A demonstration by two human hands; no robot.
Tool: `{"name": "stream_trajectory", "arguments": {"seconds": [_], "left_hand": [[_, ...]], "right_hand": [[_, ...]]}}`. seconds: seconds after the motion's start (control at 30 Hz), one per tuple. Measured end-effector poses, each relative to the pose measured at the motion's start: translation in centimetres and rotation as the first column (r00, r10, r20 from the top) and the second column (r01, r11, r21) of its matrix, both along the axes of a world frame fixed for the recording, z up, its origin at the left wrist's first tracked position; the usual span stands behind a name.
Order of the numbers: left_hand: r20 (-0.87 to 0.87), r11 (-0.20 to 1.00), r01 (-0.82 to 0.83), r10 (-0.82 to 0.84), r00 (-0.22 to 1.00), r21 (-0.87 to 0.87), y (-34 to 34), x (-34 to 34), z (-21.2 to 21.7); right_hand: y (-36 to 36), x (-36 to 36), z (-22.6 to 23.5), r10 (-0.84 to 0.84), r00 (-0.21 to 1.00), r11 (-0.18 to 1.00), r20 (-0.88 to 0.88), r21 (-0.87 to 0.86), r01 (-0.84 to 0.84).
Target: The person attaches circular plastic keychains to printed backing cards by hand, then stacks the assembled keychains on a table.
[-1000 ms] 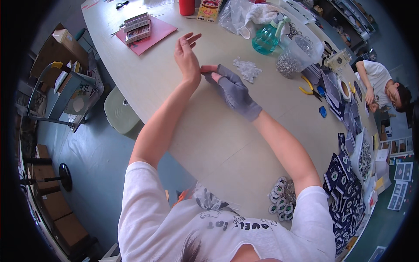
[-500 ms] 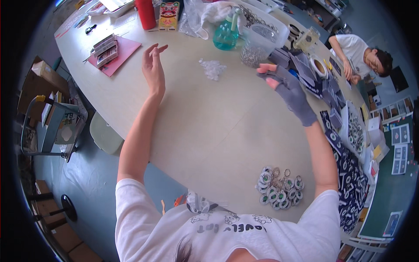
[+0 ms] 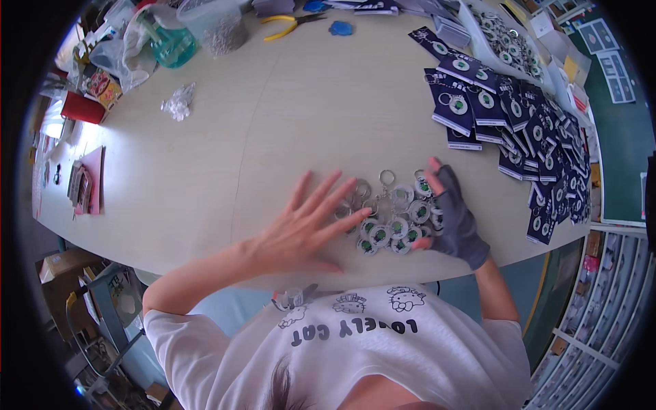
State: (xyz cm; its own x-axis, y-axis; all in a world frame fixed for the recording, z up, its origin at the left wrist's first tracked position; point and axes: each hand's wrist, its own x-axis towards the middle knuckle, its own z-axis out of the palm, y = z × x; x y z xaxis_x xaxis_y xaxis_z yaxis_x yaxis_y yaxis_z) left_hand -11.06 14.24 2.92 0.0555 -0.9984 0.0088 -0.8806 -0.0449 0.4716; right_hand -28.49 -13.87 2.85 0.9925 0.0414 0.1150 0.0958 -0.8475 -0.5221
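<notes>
A pile of round clear keychains with metal rings and green centres lies on the table near its front edge. At the pile's left side is my left hand, bare, its fingers spread and slightly blurred, the fingertips reaching the nearest keychains. My right hand, in a grey fingerless glove, curves around the pile's right side. Its thumb and fingers are apart, touching or close to the outer keychains, and nothing is gripped in it.
Dark cards with keychains overlap along the right side, below a white tray of keychains. At the back are yellow-handled pliers, a plastic tub and a green spray bottle. Small clear plastic pieces lie at left.
Both hands have come down from over the far part of the table to either side of the keychain pile. The view has turned toward the right, bringing the carded keychains into fuller sight.
</notes>
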Motion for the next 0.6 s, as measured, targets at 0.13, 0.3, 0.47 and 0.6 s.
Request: {"name": "stream_trajectory", "arguments": {"seconds": [0.13,0.3,0.47,0.6], "left_hand": [[-0.015,0.999,-0.031,0.031,0.999,-0.028,-3.2,-1.8,-0.8],[-0.004,0.999,-0.021,0.021,1.0,-0.046,-2.8,-2.0,-0.9],[-0.062,0.995,-0.065,0.06,0.996,-0.077,-6.2,0.8,1.5],[0.043,0.976,-0.125,0.135,0.99,-0.177,-15.6,4.7,2.3]], "right_hand": [[2.3,1.7,-0.7,0.054,0.993,0.998,0.109,-0.043,-0.05],[1.1,4.1,2.1,0.252,0.952,0.929,0.173,-0.32,-0.187],[-8.6,10.3,4.0,0.237,0.96,0.775,0.151,-0.625,-0.093],[-15.5,15.9,2.9,0.001,0.985,0.715,0.175,-0.689,0.122]]}}
